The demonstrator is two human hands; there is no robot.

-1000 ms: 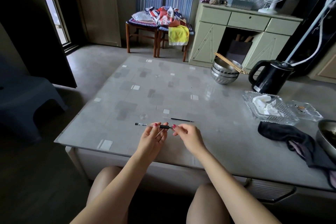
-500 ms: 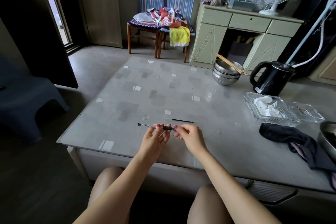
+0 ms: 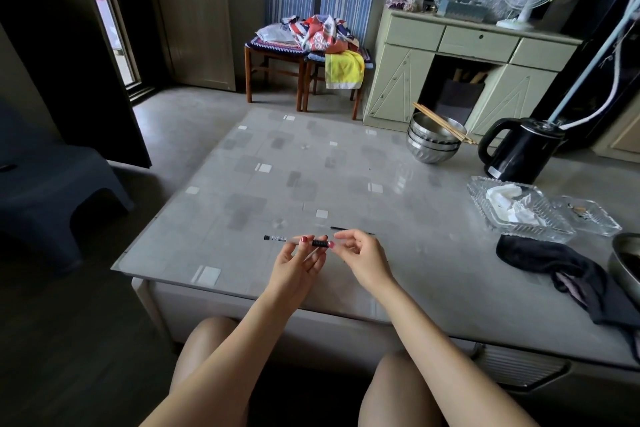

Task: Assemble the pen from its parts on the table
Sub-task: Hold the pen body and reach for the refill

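My left hand (image 3: 298, 258) holds the clear pen barrel (image 3: 277, 238) level above the table's near edge, its black end pointing left and its black ribbed grip (image 3: 319, 243) toward my right hand. My right hand (image 3: 362, 255) hovers just right of the grip end, fingers loosely curled and apart, a small gap between them and the barrel; I cannot tell if they pinch a small part. A thin black refill (image 3: 341, 228) lies on the table (image 3: 242, 218) just behind my right hand, partly hidden by its fingers.
At the right stand two glass dishes (image 3: 519, 208), one with white tissue, a dark cloth (image 3: 561, 267) and a metal bowl's rim (image 3: 627, 263). Stacked steel bowls (image 3: 433, 144) with chopsticks and a black kettle (image 3: 519, 149) stand at the back right.
My right hand's fingertips, which touched the grip end of the barrel, have drawn slightly away to the right. The left hand still holds the barrel in the same place.
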